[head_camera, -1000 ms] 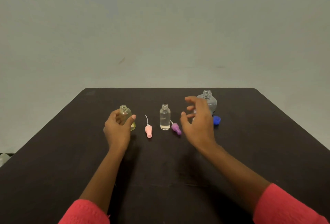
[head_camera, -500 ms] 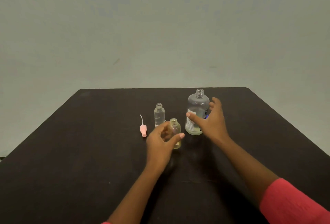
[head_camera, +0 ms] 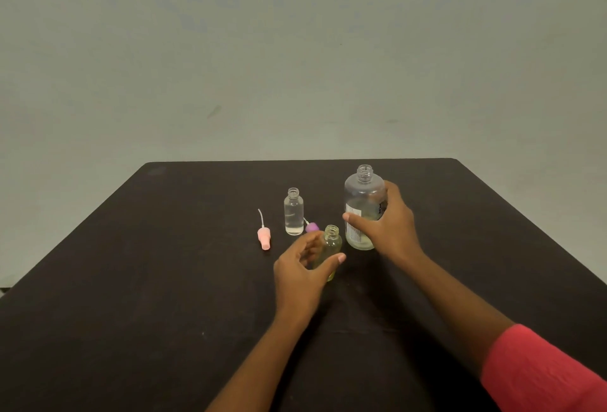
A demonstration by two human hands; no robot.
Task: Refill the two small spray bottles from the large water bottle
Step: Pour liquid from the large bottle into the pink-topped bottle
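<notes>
A small yellowish spray bottle (head_camera: 331, 246) with no cap stands upright on the black table (head_camera: 164, 280), held by my left hand (head_camera: 303, 275). Just to its right stands the large clear water bottle (head_camera: 363, 204), uncapped and nearly empty, with my right hand (head_camera: 392, 226) wrapped around its lower half. A second small clear bottle (head_camera: 294, 213), open and holding clear liquid, stands behind and to the left. A pink spray cap (head_camera: 264, 237) with its tube lies left of it. A purple spray cap (head_camera: 311, 226) lies between the two small bottles, partly hidden.
A plain grey wall rises behind the table. The table's far edge runs just behind the large bottle. Red sleeves cover my forearms near the bottom of the view.
My left hand carried the yellowish bottle from the left to beside the large bottle. My right hand reached the large bottle and closed around it.
</notes>
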